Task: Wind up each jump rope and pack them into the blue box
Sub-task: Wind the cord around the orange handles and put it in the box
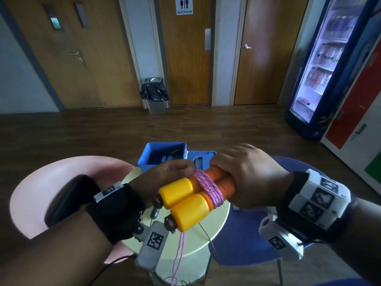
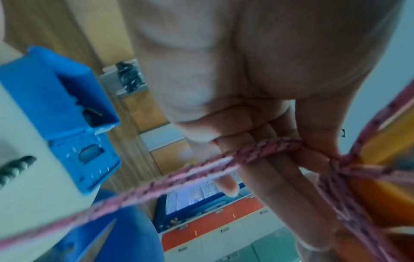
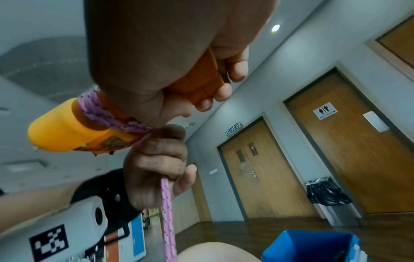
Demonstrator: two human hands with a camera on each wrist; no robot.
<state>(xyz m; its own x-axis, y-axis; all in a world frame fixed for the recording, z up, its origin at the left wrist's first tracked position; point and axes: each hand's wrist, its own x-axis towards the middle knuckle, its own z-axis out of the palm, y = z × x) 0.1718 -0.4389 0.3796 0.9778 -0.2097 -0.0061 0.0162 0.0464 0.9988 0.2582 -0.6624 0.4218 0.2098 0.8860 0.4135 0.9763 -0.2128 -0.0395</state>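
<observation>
Two orange jump-rope handles with yellow caps [image 1: 186, 200] are held side by side above the table. My right hand [image 1: 247, 178] grips their orange ends [image 3: 199, 83]. A pink rope [image 1: 208, 189] is wound several turns round the handles. My left hand [image 1: 171, 172] pinches that pink rope [image 2: 257, 152] beside the windings, and the slack hangs down [image 1: 179, 256]. The blue box [image 1: 162, 156] stands open behind the hands, with something dark inside; its lid [image 1: 202, 159] lies flat to the right.
A round pale table [image 1: 198, 234] carries the box. A pink chair [image 1: 68, 182] stands at left, a blue chair [image 1: 247, 240] at right. A thin grey cord [image 1: 206, 234] lies on the table. Beyond are a bin [image 1: 154, 96], doors and a drinks fridge [image 1: 321, 65].
</observation>
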